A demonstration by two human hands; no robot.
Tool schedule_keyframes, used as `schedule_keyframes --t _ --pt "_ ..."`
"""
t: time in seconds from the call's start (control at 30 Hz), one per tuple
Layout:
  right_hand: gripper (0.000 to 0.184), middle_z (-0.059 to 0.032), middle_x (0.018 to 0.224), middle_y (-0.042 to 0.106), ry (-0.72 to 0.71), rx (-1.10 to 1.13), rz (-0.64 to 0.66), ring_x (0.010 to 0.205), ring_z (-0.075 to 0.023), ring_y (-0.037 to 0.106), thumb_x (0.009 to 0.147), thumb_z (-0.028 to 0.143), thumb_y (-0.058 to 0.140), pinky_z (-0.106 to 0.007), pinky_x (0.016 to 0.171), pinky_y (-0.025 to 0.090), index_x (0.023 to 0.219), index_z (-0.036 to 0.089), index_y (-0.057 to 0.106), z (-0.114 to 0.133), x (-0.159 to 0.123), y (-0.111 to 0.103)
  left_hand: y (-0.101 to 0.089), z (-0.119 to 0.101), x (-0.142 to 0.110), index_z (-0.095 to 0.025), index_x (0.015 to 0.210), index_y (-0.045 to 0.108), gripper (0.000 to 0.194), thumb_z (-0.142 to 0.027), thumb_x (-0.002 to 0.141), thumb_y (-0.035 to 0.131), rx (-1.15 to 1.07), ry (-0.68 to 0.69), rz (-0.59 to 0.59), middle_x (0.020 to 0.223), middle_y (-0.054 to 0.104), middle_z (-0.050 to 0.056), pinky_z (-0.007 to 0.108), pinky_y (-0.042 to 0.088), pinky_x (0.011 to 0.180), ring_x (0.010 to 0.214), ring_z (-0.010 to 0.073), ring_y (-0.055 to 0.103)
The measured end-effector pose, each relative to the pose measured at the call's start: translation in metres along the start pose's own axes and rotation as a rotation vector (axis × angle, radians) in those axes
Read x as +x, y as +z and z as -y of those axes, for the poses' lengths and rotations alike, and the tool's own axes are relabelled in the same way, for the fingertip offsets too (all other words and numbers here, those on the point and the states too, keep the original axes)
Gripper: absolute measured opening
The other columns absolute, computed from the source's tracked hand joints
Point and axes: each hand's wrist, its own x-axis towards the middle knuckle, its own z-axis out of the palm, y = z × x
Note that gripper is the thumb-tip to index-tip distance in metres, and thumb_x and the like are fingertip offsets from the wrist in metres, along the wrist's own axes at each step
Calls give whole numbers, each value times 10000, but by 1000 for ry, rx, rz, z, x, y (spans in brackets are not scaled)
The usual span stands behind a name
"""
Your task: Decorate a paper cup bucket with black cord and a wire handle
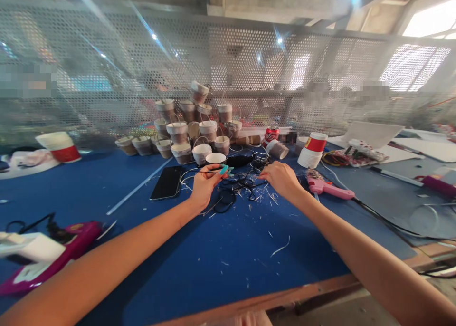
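My left hand (pixel 205 183) is closed round a small tool with a teal handle (pixel 224 169), thin dark wire running from it. My right hand (pixel 281 177) is pinched over a tangle of black wire (pixel 245 183) on the blue table (pixel 199 259); what its fingertips hold is too small to make out. A white paper cup (pixel 215 158) stands just beyond my left hand. Behind it rises a pile of small paper-cup baskets with wire handles (pixel 192 126).
A black phone (pixel 167 182) lies left of my hands. A pink glue gun (pixel 326 186) lies to the right, a magenta one (pixel 53 262) near left. A stack of red-and-white cups (pixel 312 150), a red can (pixel 270 135) and a perforated metal screen (pixel 228 69) stand behind. Wire scraps litter the table.
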Motion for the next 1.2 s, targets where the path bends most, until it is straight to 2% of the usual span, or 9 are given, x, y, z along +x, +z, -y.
schedule_keyframes --t 0.17,0.4,0.5,0.63,0.73,0.87,1.03,1.13,1.2 --pt "151 -42 818 705 108 7 45 775 -173 616 806 279 597 -244 590 339 758 200 717 1 -1 -3 -1 1 0 -134 907 575 420 -234 567 802 33 -8 -9 715 721 30 232 511 651 652 136 679" --pt "162 -31 730 655 48 50 -56 758 -161 579 767 272 649 -236 574 313 637 177 634 5 -4 0 -2 3 2 -130 889 582 417 -243 558 809 46 -36 4 704 721 32 227 515 664 658 128 678" --pt "122 -29 778 667 34 92 -48 773 -156 584 771 278 648 -229 585 334 693 184 656 4 -3 0 -1 1 1 -122 854 586 394 -232 551 811 22 -31 -7 688 719 32 224 520 661 635 123 675" --pt "141 -25 878 700 16 120 37 833 -158 613 833 241 568 -232 641 376 812 208 704 1 0 -2 0 0 1 -122 853 583 406 -231 541 818 13 -21 -10 675 717 26 208 521 641 634 121 677" --pt "155 -27 870 711 35 95 79 834 -166 625 828 200 559 -239 645 379 810 206 713 2 0 -2 0 1 2 -124 854 581 409 -229 539 820 12 -14 -12 685 716 24 210 524 636 636 124 679" --pt "115 -36 816 696 77 50 20 781 -169 615 799 234 605 -244 583 344 727 188 683 4 -2 -1 0 1 1 -129 866 585 402 -238 553 812 29 -20 -5 711 719 25 220 527 654 644 124 678" --pt "134 -34 775 647 33 39 -99 755 -154 579 771 261 651 -234 573 324 678 171 617 7 -5 0 -1 1 1 -124 853 590 391 -227 547 812 37 -30 -10 704 720 29 212 518 630 633 121 675" --pt "87 -35 836 660 10 86 -96 783 -153 586 788 256 630 -232 603 350 758 176 645 6 -4 -1 0 1 1 -118 843 587 397 -230 538 816 19 -22 -6 692 719 29 214 517 644 628 119 674" --pt "99 -35 888 681 -14 106 -44 831 -157 602 819 238 590 -233 641 372 815 186 674 5 -3 -2 0 1 2 -117 842 585 403 -233 533 818 19 -16 -9 681 718 28 216 514 644 629 122 674"
